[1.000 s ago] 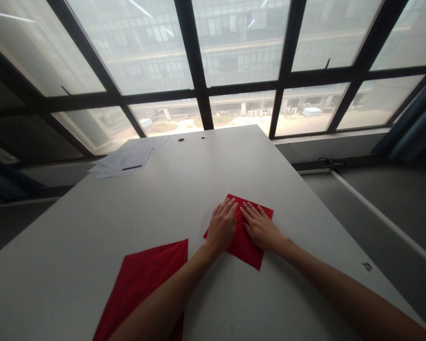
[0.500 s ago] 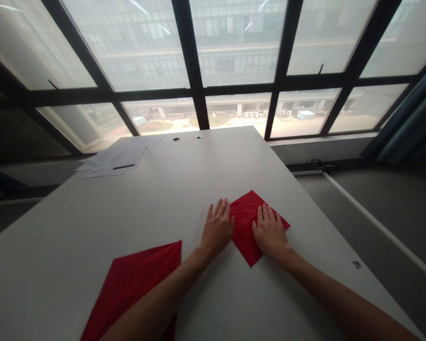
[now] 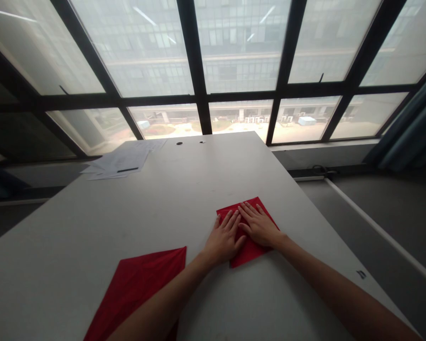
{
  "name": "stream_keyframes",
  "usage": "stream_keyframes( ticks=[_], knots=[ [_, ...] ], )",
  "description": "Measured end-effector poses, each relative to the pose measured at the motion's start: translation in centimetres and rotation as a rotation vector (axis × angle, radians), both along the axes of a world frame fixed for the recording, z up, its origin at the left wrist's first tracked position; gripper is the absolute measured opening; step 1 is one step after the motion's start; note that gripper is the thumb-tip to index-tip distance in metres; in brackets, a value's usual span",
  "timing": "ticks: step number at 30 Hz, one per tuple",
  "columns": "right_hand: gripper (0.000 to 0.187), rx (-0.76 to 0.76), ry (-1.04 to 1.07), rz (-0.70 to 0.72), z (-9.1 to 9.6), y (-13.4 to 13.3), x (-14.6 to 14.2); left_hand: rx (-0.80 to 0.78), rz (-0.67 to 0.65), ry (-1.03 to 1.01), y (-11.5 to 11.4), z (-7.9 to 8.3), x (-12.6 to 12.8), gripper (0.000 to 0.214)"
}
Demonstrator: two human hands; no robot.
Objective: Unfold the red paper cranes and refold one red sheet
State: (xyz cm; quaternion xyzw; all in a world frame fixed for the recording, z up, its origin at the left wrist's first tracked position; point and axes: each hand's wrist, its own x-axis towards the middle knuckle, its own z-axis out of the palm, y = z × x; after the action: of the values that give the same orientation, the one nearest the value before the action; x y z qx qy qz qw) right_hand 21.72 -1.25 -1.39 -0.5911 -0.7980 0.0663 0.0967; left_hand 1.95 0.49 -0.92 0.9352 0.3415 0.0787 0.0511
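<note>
A red cloth (image 3: pixel 246 255), folded into a small four-sided shape, lies on the white table (image 3: pixel 156 208) in front of me. My left hand (image 3: pixel 224 239) rests on its left side, fingers stretched out and palm down. Flat on the upper right part lies my right hand (image 3: pixel 258 223), its fingers spread and pointing up to the left. The fingertips of the two hands are close together near the middle of the cloth, and the hands cover much of it. A larger red cloth (image 3: pixel 145 279) lies at the lower left, partly hidden beneath my left forearm.
Loose papers (image 3: pixel 124 158) with a dark pen (image 3: pixel 128 169) on them lie at the table's far left. Two round holes are near the far edge. Windows (image 3: pixel 241 47) stand beyond the table, and a blue curtain (image 3: pixel 404 128) hangs at the right.
The small red cloth has turned, from standing on a corner to a squarer position. My right hand has moved left and up across it, closer to my left hand.
</note>
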Motion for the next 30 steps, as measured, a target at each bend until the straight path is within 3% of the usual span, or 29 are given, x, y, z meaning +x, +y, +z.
stream_keyframes(
  ticks=[3, 6, 9, 10, 12, 15, 20, 26, 28, 30],
  knots=[
    [0.069, -0.010, -0.040, -0.085, -0.5, 0.5, 2.4, -0.010, 0.007, -0.010, -0.1, -0.2, 0.1, 0.068],
    [0.067, -0.045, -0.096, -0.278, -0.3, 1.2, 4.8, -0.023, 0.005, -0.029, -0.1, -0.2, 0.1, 0.068],
    [0.061, 0.025, -0.091, -0.435, 0.4, 2.0, 5.3, -0.037, 0.000, -0.041, 0.1, 0.1, 0.1, 0.069],
    [0.059, 0.075, -0.070, -0.421, 0.6, 2.1, 4.9, -0.037, -0.002, -0.048, 0.1, 0.3, 0.2, 0.069],
    [0.055, 0.138, -0.022, -0.263, 0.8, 2.0, 3.5, -0.026, 0.012, -0.073, 0.1, 0.6, 0.3, 0.066],
    [0.054, 0.081, 0.006, -0.082, 0.2, 1.5, 1.0, 0.020, 0.093, -0.127, 0.0, 0.8, 0.8, 0.055],
    [0.057, 0.062, 0.000, -0.192, -1.0, 0.6, -1.2, 0.032, 0.029, -0.090, -0.6, 0.1, 1.1, 0.059],
    [0.059, 0.029, -0.055, -0.225, -1.1, 0.4, 1.3, 0.011, 0.026, -0.017, -0.1, -0.5, 0.1, 0.072],
    [0.061, 0.019, -0.075, -0.255, -1.0, 0.4, 2.4, 0.031, 0.079, -0.023, 0.7, -0.6, -0.4, 0.067],
    [0.062, 0.013, -0.085, -0.269, -1.0, 0.4, 3.2, 0.069, 0.213, -0.037, 1.9, -0.8, -1.0, 0.055]
  ],
)
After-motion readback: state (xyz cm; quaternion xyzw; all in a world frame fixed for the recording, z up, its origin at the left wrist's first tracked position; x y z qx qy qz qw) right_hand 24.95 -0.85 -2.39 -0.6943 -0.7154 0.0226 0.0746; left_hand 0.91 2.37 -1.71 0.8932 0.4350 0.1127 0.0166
